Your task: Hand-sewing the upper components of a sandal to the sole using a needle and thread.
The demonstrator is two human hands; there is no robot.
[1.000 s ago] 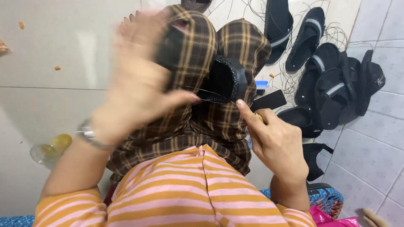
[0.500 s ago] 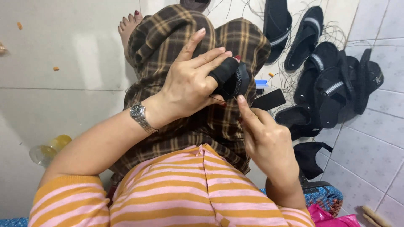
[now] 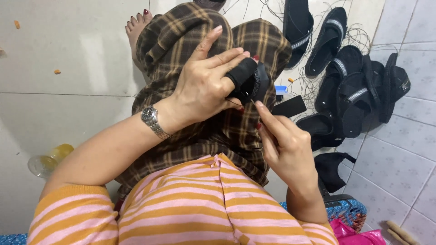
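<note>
Lying on its side at far left on the tiled floor point(image 3: 68, 118) is a clear jar with yellow lid point(image 3: 45, 162), well apart from the work. Left hand point(image 3: 204, 90), wristwatch point(image 3: 152, 121) on the wrist, has its fingers closed around a black sandal piece point(image 3: 247, 81), held over the plaid-covered lap point(image 3: 200, 136). Right hand point(image 3: 284, 145) pinches what looks like a thin needle or thread end at the piece's lower edge; the tool is too fine to identify. Further right, a pile of black sandals point(image 3: 354, 86) amid loose thread point(image 3: 313, 86).

Risk, judged: the left fingertips sit just beside the stitch point, so a slip could prick them; the loose thread could snag.
</note>
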